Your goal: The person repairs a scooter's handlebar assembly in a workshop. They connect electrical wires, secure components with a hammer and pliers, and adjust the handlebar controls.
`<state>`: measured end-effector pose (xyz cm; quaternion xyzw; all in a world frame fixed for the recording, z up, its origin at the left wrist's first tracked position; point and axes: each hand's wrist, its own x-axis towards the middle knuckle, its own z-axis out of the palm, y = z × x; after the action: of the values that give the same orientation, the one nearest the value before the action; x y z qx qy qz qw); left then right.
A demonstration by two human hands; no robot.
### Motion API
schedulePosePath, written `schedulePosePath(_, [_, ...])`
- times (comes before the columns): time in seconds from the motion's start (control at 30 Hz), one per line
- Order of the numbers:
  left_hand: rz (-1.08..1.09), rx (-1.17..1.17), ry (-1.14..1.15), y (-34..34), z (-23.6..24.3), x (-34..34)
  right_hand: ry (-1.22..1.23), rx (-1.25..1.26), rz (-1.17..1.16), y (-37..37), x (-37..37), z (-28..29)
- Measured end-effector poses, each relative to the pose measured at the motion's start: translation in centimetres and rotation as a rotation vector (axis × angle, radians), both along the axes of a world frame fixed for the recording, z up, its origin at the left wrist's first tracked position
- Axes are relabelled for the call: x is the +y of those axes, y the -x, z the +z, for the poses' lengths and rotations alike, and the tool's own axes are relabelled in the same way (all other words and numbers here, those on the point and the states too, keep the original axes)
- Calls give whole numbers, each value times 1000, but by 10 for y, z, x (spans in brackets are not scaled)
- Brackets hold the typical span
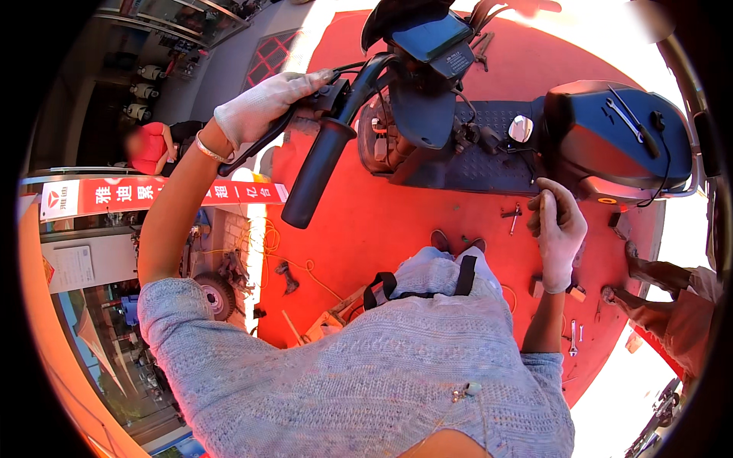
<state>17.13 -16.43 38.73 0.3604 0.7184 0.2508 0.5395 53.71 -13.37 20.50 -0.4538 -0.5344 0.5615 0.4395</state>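
My left hand (263, 108), in a pale work glove, lies with its fingers over the handlebar switch housing (330, 98) of a dark electric scooter. The fingers appear closed on the housing, though their undersides are hidden. Below them a black rubber grip (317, 175) slants downward, with a brake lever (263, 141) beside it. Off to the right, my gloved right hand (561, 233) hangs in the air short of the scooter's footboard (496, 164). Its fingers are loosely bent and apart, holding nothing I can see. A rear-view mirror (521, 128) rests above the footboard.
A wrench (626, 118) and small dark parts lie on the scooter seat (599, 103). More wrenches (573, 338) are on the red floor mat (412, 221). An orange toolbox (324, 324) stands near my feet. Another person's legs (664, 298) are at right; someone in red (149, 149) sits at left.
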Motion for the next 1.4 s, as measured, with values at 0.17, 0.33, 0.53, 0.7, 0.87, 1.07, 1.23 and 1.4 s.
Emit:
schedulePosePath(0.17, [-89, 34, -168, 26, -25, -4, -37, 5, 74, 28, -2, 6])
schedulePosePath(0.33, [-88, -41, -177, 27, -26, 1, -46, 12, 109, 51, -1, 13])
schedulePosePath(0.53, [-18, 2, -146, 16, -28, -1, -51, -8, 216, 77, 37, 22])
schedulePosePath(0.7, [140, -24, -130, 10, -32, -8, -67, 110, 428, 122, 82, 36])
schedulePosePath(0.87, [191, -56, -123, 13, -41, -13, -52, 103, 731, 162, 104, 45])
schedulePosePath(1.07, [170, -208, -242, 23, -52, -18, 69, 83, 865, 186, 82, 56])
schedulePosePath(1.23, [-25, -232, -418, 41, -72, -13, 62, 156, 753, 196, 39, 73])
schedulePosePath(1.4, [-153, -118, -507, 46, -69, -10, 20, -139, 451, 210, 7, 92])
